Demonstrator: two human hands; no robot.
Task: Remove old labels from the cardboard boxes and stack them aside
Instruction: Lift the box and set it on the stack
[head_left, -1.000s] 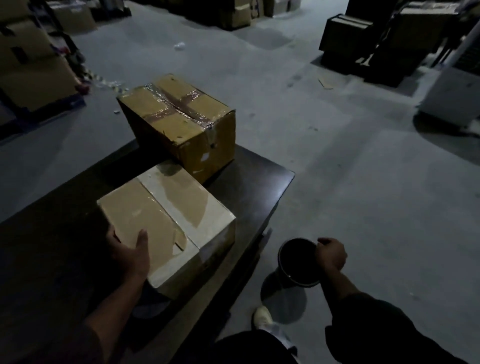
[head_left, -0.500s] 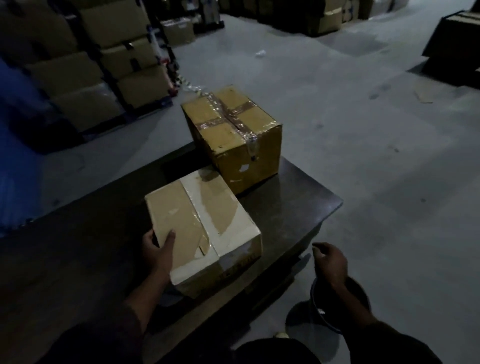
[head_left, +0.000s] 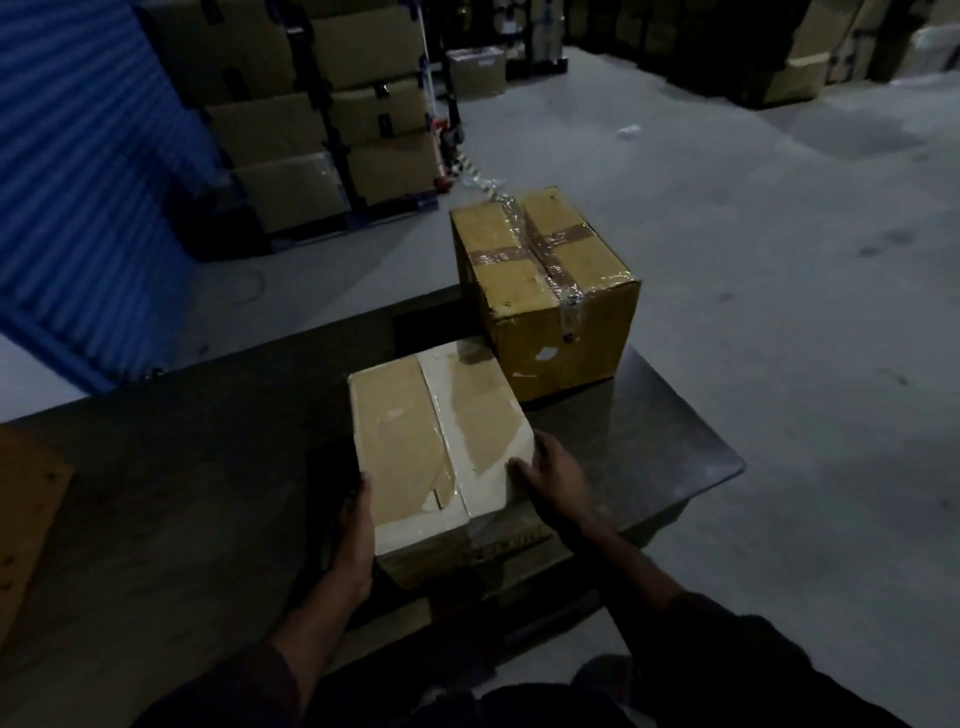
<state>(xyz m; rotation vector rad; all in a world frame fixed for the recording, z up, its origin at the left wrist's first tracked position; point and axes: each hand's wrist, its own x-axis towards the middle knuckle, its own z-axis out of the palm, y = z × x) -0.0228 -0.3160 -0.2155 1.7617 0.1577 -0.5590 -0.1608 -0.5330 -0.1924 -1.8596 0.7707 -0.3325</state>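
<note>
A pale cardboard box (head_left: 415, 441) with a wide strip of whitish tape and torn paper on top lies near the front of a dark table (head_left: 182, 467). My left hand (head_left: 356, 535) presses against its left side. My right hand (head_left: 548, 473) grips its right side near the front corner. Behind it, at the table's far right, stands a taller yellow-brown box (head_left: 550, 296) crossed with clear and brown tape, with white label scraps on its front face. The two boxes touch.
Stacked cardboard boxes on dark racks (head_left: 332, 124) stand at the back left beside a blue corrugated wall (head_left: 78, 171). A flat piece of brown cardboard (head_left: 26, 514) lies at the table's left edge. Grey concrete floor (head_left: 779, 260) spreads to the right.
My right hand has left the dark round bucket by the floor and come up onto the near box's right side. My left hand slid down the left side. The view swung left.
</note>
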